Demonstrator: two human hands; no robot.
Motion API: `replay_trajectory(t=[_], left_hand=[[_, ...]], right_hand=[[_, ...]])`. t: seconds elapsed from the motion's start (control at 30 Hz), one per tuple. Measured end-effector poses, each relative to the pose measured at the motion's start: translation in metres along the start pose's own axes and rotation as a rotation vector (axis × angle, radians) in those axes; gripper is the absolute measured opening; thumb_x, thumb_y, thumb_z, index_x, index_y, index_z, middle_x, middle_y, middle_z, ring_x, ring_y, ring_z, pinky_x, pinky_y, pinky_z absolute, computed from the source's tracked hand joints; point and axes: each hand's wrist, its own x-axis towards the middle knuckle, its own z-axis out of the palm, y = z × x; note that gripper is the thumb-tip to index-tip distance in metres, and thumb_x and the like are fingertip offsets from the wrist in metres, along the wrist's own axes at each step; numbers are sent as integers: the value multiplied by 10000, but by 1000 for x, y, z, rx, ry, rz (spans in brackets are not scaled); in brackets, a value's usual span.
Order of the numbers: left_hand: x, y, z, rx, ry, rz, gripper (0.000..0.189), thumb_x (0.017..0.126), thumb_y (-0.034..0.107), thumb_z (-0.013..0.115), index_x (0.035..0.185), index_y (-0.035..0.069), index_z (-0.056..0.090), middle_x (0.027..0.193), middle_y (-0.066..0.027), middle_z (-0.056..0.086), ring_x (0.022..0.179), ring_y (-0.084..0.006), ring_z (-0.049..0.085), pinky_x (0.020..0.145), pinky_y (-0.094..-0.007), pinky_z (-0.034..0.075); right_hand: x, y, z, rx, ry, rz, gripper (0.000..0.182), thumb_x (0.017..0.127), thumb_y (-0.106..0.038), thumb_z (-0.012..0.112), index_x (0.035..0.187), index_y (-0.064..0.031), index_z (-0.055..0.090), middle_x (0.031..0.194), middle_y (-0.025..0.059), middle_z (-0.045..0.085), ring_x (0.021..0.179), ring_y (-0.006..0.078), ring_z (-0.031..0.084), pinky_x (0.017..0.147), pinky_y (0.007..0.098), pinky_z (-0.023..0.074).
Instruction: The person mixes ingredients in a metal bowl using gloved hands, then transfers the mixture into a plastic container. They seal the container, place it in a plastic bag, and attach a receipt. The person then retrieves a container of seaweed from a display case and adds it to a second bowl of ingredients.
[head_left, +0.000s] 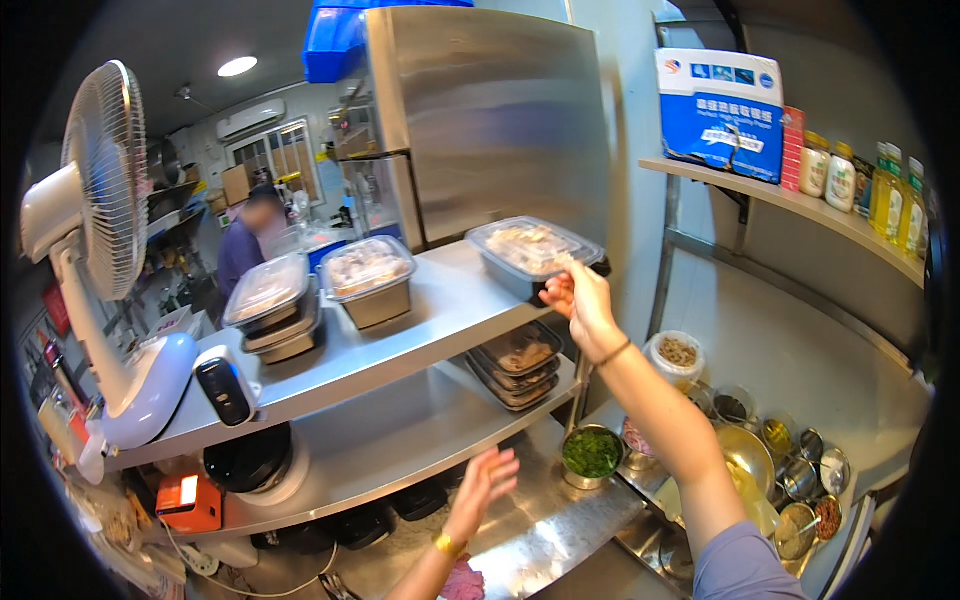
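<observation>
My right hand is raised at the front right corner of a lidded plastic food container on the top steel shelf. Its fingers are partly curled and overlap the lid edge; whether they grip it cannot be told. Pale food shows through the clear lid. Below, my left hand, with a gold-coloured band at the wrist, hangs empty over the steel worktop with fingers extended. Another lidded container and a short stack of containers stand farther left. More containers are stacked on the lower shelf.
A white fan stands at the shelf's left end. Beside my right arm are a pot of chopped greens and several seasoning bowls. A pink cloth lies below my left hand. One person is in the background.
</observation>
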Motion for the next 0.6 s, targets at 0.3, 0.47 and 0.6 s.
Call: replay_trajectory(t=[0.3, 0.47, 0.6], left_hand=[[104, -44, 98, -678, -19, 139, 847, 805, 642, 527, 1411, 90, 316, 1409, -104, 397, 1244, -259, 425, 1055, -455, 330], [93, -129, 164, -559, -116, -343, 696, 853, 537, 505, 1369, 85, 386, 1336, -106, 472, 1178, -252, 486, 1009, -432, 383], [58, -202, 211, -391, -181, -790, 581, 892, 452, 488, 1336, 81, 443, 1278, -107, 531, 1126, -247, 535, 973, -413, 426]], right_hand=[[-236, -32, -145, -106, -151, 328, 280, 965, -231, 499, 1017, 33, 574, 884, 140, 665, 711, 184, 663, 687, 320, 552], [-258, -112, -262, -802, -724, 628, 337, 963, -300, 487, 888, -33, 677, 872, 63, 685, 736, 124, 653, 696, 259, 511], [-234, -159, -318, -1570, -253, -445, 228, 878, -226, 582, 1034, -72, 642, 1057, 91, 627, 987, 293, 588, 788, 336, 494]])
